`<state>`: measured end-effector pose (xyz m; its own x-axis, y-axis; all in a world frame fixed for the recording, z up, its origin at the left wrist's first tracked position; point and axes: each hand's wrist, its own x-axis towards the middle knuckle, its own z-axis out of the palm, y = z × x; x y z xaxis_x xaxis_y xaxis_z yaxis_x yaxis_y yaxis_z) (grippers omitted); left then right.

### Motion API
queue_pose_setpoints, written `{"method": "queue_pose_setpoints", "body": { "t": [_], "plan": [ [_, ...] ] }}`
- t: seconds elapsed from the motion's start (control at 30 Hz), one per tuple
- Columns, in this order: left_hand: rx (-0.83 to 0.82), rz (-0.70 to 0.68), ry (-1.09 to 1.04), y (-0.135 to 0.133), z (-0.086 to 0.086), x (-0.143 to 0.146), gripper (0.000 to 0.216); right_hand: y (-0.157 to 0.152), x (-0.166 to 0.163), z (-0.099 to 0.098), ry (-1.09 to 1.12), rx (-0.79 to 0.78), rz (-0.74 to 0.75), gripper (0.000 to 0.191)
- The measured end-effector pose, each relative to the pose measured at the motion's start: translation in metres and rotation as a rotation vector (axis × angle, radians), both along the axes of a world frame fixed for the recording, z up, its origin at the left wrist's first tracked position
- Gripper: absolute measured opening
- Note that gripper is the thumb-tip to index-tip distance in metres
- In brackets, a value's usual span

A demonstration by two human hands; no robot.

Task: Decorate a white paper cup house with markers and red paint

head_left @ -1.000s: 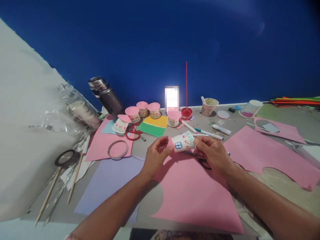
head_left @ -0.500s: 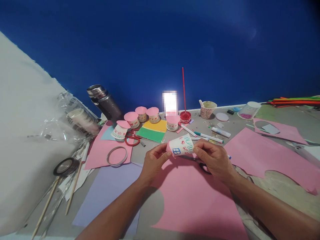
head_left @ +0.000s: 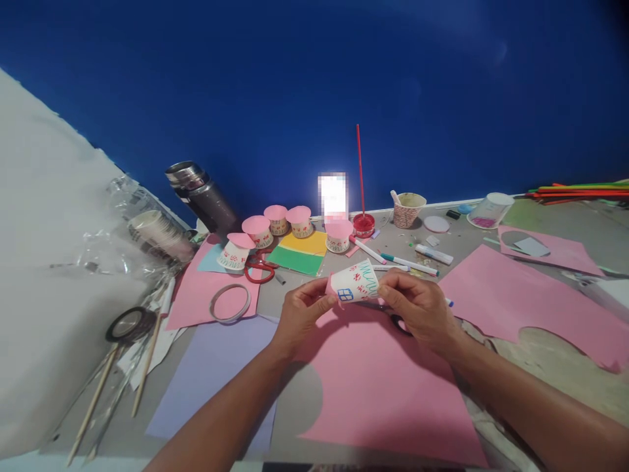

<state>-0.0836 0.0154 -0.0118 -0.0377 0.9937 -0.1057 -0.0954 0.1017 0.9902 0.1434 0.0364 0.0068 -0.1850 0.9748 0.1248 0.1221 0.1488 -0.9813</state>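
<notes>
A white paper cup (head_left: 358,282) lies sideways between my hands, drawn with a blue window, red flowers and green squiggles near its rim. My left hand (head_left: 307,311) pinches its base end, where pink paper shows. At the rim, my right hand (head_left: 415,303) grips the other end with thumb and fingers. Below the cup, a pair of dark-handled scissors (head_left: 400,324) rests partly hidden on a large pink sheet (head_left: 388,387) with a curved cut-out. Several decorated cups with pink paper tops stand behind, among them one cup (head_left: 339,237) close to the markers.
Markers (head_left: 407,265) lie beyond my right hand. To the left are red-handled scissors (head_left: 259,271), a tape roll (head_left: 230,303), a purple sheet (head_left: 211,380) and a tilted flask (head_left: 206,196). A red stick (head_left: 360,170) stands upright in a small red container. Cut pink paper (head_left: 511,295) lies right.
The camera view has shifted slightly. Both hands keep hold of the paper cup in nearly the same position.
</notes>
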Motion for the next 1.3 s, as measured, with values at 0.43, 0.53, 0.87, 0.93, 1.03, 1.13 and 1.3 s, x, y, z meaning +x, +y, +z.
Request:
{"method": "queue_pose_setpoints", "body": {
  "t": [0.43, 0.53, 0.87, 0.93, 1.03, 1.13, 1.3],
  "plan": [
    [-0.015, 0.006, -0.002, 0.0, -0.004, -0.002, 0.042, 0.0, -0.001, 0.0, 0.026, -0.011, 0.003, 0.028],
    [-0.02, 0.018, -0.003, 0.001, -0.003, -0.002, 0.044, 0.0, 0.0, 0.0, 0.028, -0.028, 0.02, 0.03],
    [-0.038, 0.04, 0.05, 0.0, 0.0, -0.001, 0.045, 0.007, 0.004, -0.012, 0.11, -0.223, 0.06, 0.042],
    [-0.038, 0.031, 0.04, 0.0, 0.001, 0.001, 0.045, 0.01, 0.003, -0.016, 0.236, -0.319, 0.028, 0.047],
    [-0.011, 0.018, 0.04, -0.002, 0.002, 0.003, 0.045, 0.015, 0.001, -0.021, 0.443, -0.453, 0.028, 0.054],
    [0.024, 0.017, 0.044, -0.003, 0.003, 0.005, 0.044, 0.018, 0.001, -0.022, 0.528, -0.531, 0.051, 0.059],
    [0.054, 0.011, 0.063, -0.005, 0.003, 0.005, 0.045, 0.016, 0.001, -0.025, 0.53, -0.584, 0.038, 0.063]
  ]
}}
